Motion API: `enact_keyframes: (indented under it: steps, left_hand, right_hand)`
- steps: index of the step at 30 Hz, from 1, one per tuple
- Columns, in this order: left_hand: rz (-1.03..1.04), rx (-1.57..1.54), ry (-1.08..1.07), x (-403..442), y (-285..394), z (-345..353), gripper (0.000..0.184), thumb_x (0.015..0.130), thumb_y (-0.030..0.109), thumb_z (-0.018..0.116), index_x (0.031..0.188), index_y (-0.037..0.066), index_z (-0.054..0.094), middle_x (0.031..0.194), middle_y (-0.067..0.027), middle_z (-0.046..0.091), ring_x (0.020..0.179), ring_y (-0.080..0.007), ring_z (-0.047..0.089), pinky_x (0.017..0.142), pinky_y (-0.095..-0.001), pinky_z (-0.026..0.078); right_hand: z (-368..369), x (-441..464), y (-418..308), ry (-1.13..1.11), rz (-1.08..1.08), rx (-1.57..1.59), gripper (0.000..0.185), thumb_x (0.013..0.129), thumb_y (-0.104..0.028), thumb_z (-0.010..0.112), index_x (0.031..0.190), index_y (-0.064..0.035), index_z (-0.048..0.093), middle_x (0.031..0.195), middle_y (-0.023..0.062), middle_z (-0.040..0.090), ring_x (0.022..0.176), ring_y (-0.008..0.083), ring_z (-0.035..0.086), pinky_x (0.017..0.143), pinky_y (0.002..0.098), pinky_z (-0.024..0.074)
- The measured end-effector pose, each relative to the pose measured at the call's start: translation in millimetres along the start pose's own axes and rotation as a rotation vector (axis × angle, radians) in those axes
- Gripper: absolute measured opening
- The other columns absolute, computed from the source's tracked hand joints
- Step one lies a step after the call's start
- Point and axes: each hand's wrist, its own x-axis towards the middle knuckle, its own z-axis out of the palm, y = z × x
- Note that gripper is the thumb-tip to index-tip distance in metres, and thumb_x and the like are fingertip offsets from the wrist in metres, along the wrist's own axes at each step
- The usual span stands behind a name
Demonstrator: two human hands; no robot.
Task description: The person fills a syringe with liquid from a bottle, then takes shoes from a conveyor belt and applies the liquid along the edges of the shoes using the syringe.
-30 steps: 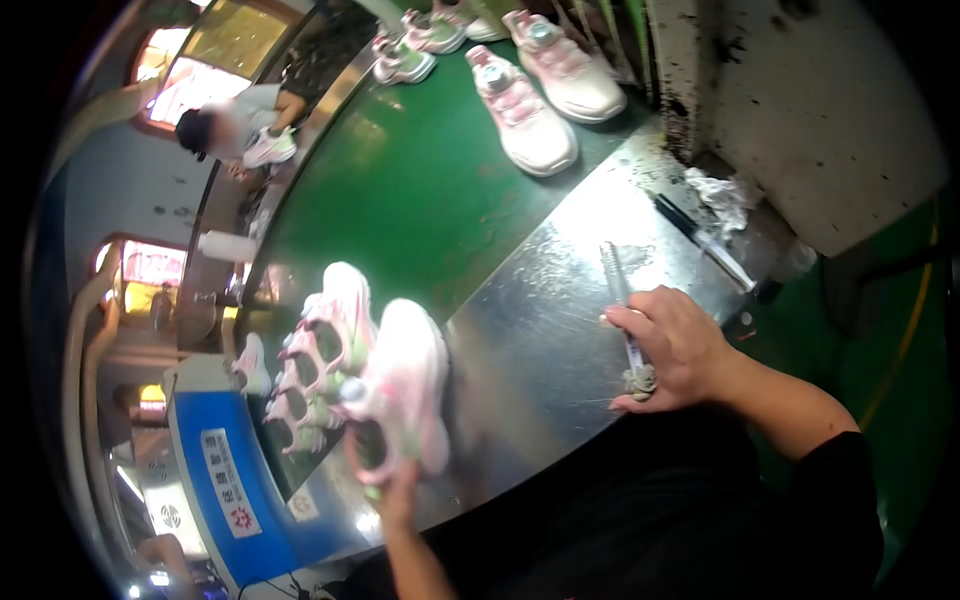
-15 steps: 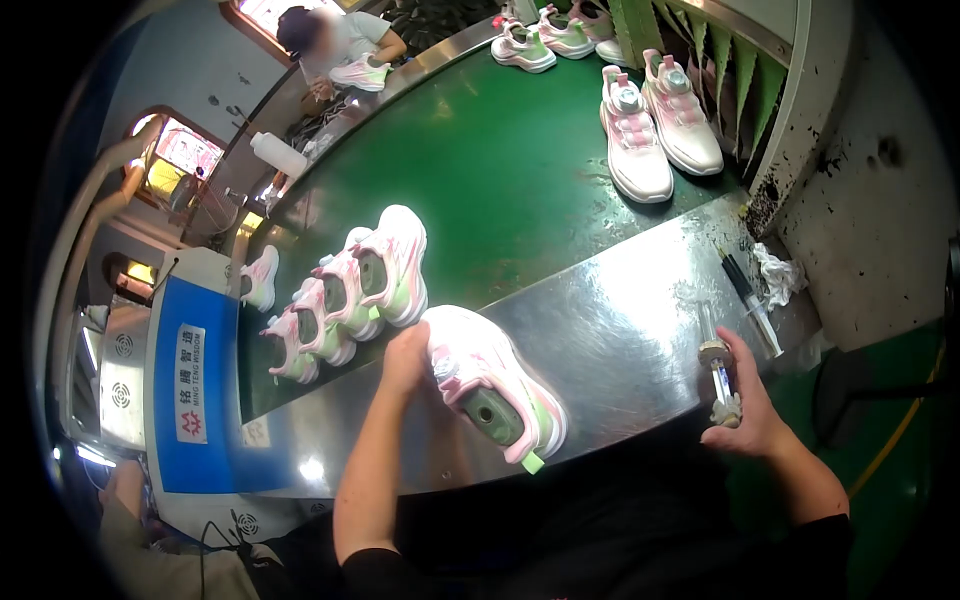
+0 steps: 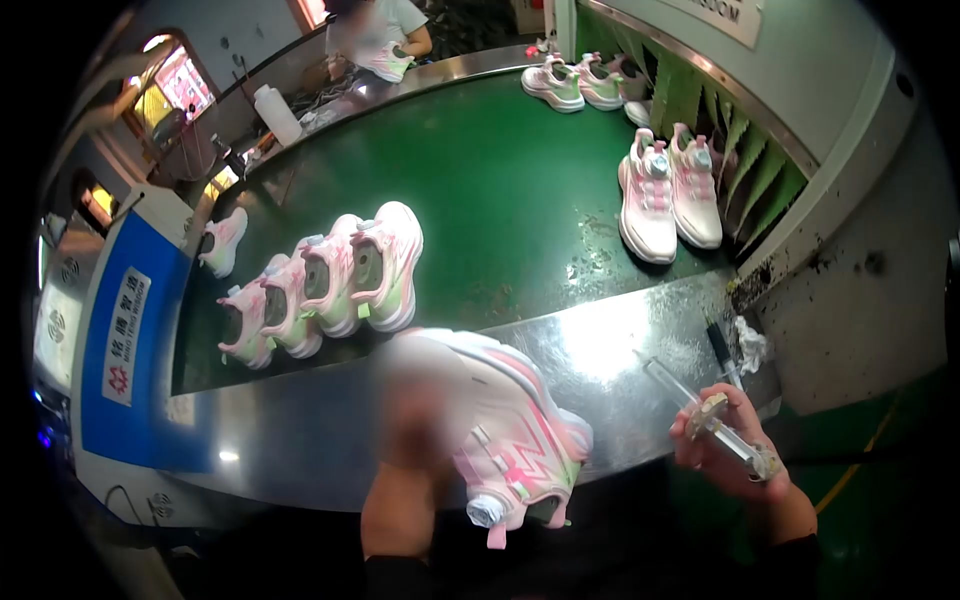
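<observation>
Pink-and-white, a shoe (image 3: 515,430) is tilting above the desk (image 3: 300,430), the left hand (image 3: 410,430) gripping its toe, fingers blurring. It is seeming light and soft-topped, the stiffer sole offering firmer hold. The right hand (image 3: 720,470) is clasping a slippery-looking syringe (image 3: 667,381). Tissue (image 3: 752,345) is lying beyond; four shoes (image 3: 395,262) are crowding the belt (image 3: 480,190); farthest, a person (image 3: 402,20) is holding another.

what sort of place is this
Most likely a shoe factory, at an assembly or finishing line. Matching pink-and-white shoes stand in a row on a green belt-like surface, a person across it handles a similar shoe, and a syringe-like tool is in use here.
</observation>
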Motion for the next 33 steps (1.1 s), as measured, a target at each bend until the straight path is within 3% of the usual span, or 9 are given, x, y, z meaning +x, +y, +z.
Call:
enact_keyframes:
  steps: [4,6,8,13,15,16,18,21,33]
  left_hand:
    - [0.039,0.094,0.085,-6.4,-7.9,-17.9,0.052,0.073,0.016,0.072,0.116,0.001,0.047,0.107,-0.0159,0.058,0.094,-0.0255,0.060,0.080,-0.0373,0.051]
    - [-0.071,-0.039,0.013,-8.5,-7.5,-17.6,0.053,0.070,0.015,0.074,0.115,0.002,0.048,0.106,-0.0158,0.058,0.093,-0.0256,0.060,0.079,-0.0367,0.051]
    - [-0.212,-0.260,-0.044,-8.2,5.3,-16.1,0.070,0.067,0.024,0.081,0.121,0.005,0.042,0.111,-0.0194,0.057,0.098,-0.0277,0.060,0.083,-0.0390,0.051]
    - [-0.131,-0.510,-0.126,-11.5,15.2,-8.5,0.064,0.069,0.017,0.081,0.120,0.007,0.043,0.109,-0.0233,0.057,0.099,-0.0289,0.060,0.083,-0.0390,0.051]
    - [-0.058,-0.499,-0.163,-7.5,17.9,-8.1,0.064,0.068,0.013,0.081,0.120,0.006,0.044,0.107,-0.0247,0.059,0.097,-0.0295,0.061,0.082,-0.0394,0.051]
    - [0.006,-0.398,-0.225,-4.0,10.7,-14.6,0.064,0.068,0.013,0.081,0.120,0.006,0.045,0.106,-0.0249,0.060,0.097,-0.0297,0.062,0.082,-0.0397,0.051]
    - [0.054,-0.304,-0.279,-3.8,5.8,-18.8,0.064,0.067,0.012,0.081,0.119,0.006,0.045,0.106,-0.0256,0.060,0.097,-0.0302,0.062,0.082,-0.0402,0.052]
    - [0.030,-0.311,-0.249,-8.1,5.1,-18.5,0.064,0.065,0.009,0.082,0.118,0.005,0.046,0.106,-0.0264,0.061,0.098,-0.0307,0.062,0.083,-0.0408,0.052]
    - [0.057,-0.242,-0.257,-7.2,6.3,-20.6,0.064,0.064,0.008,0.082,0.117,0.003,0.047,0.107,-0.0262,0.061,0.100,-0.0310,0.063,0.084,-0.0412,0.052]
  right_hand:
    - [30.6,37.9,-8.3,-0.210,-0.001,0.219,0.118,0.056,-0.062,0.083,0.142,-0.0081,0.023,0.125,0.0257,0.046,0.105,0.0253,0.049,0.088,0.0337,0.0367]
    - [42.9,55.1,-4.1,-0.317,-0.039,0.316,0.119,0.057,-0.064,0.082,0.141,-0.0027,0.024,0.124,0.0279,0.045,0.111,0.0298,0.048,0.094,0.0361,0.0370]
    - [54.0,70.0,-0.5,-0.406,-0.055,0.388,0.119,0.058,-0.065,0.080,0.140,0.0018,0.025,0.123,0.0292,0.045,0.115,0.0334,0.048,0.097,0.0386,0.0373]
    - [75.6,85.8,-0.6,-0.410,0.007,0.296,0.109,0.062,-0.070,0.073,0.137,-0.0029,0.032,0.115,0.0261,0.050,0.106,0.0316,0.049,0.085,0.0382,0.0361]
    - [76.6,90.1,4.9,-0.447,-0.013,0.320,0.113,0.062,-0.070,0.073,0.138,0.0012,0.029,0.117,0.0259,0.048,0.109,0.0336,0.048,0.090,0.0393,0.0374]
    - [80.7,89.2,-0.1,-0.407,0.030,0.255,0.107,0.064,-0.072,0.071,0.138,-0.0045,0.033,0.113,0.0252,0.051,0.103,0.0306,0.049,0.082,0.0376,0.0354]
    - [82.5,89.8,0.6,-0.402,0.042,0.255,0.107,0.063,-0.072,0.071,0.138,-0.0050,0.034,0.113,0.0252,0.051,0.103,0.0304,0.049,0.082,0.0374,0.0350]
    - [77.3,92.5,12.8,-0.478,-0.006,0.392,0.120,0.058,-0.069,0.076,0.138,0.0051,0.026,0.122,0.0263,0.045,0.115,0.0357,0.048,0.097,0.0405,0.0381]
    - [75.0,93.2,16.2,-0.440,0.025,0.445,0.120,0.058,-0.069,0.077,0.138,0.0050,0.027,0.122,0.0240,0.049,0.116,0.0354,0.048,0.099,0.0435,0.0377]
